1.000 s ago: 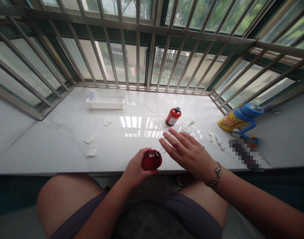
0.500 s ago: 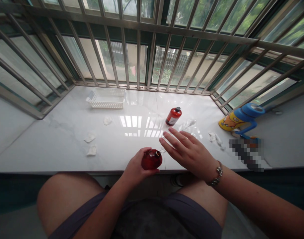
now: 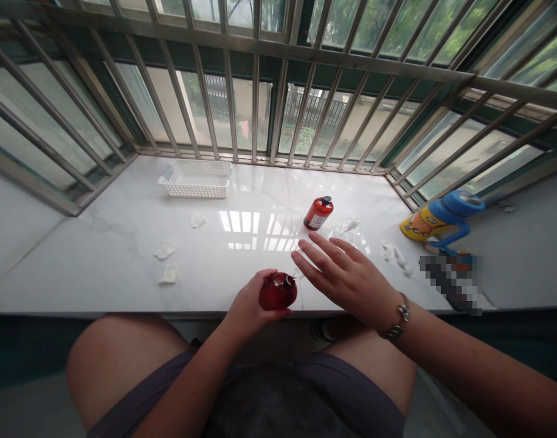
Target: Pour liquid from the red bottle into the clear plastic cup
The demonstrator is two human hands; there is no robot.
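Capped bottle (image 3: 318,213), basket (image 3: 195,180) beyond

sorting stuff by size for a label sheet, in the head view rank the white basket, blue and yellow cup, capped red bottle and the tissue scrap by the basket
1. white basket, though farthest away
2. blue and yellow cup
3. capped red bottle
4. tissue scrap

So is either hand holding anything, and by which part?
The left hand holds a red bottle around its body, open neck pointing right. The right hand hovers open, holding nothing.
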